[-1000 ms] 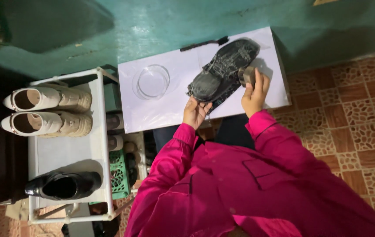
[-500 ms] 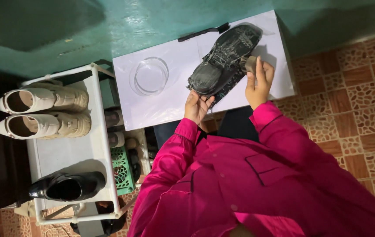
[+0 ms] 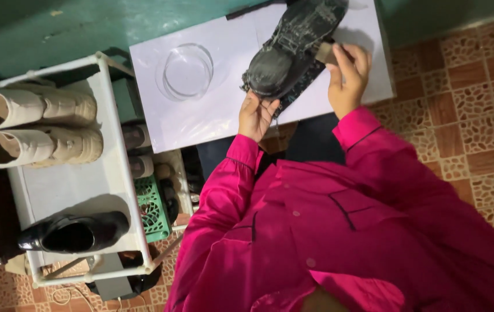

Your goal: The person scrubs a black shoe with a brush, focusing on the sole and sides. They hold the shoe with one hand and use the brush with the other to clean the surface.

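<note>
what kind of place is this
Probably a home entryway or shoe-care corner. A white shoe rack holds cream boots and a black leather shoe, and both hands work on a dusty black boot on a white table over a tiled floor.

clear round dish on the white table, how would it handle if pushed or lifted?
The dish looks like thin clear glass or plastic, so probably light and possibly fragile. It sits flat and shallow, so it is unlikely to tip. On the smooth white table it would likely slide easily, and its smooth rim may be slippery.
</note>
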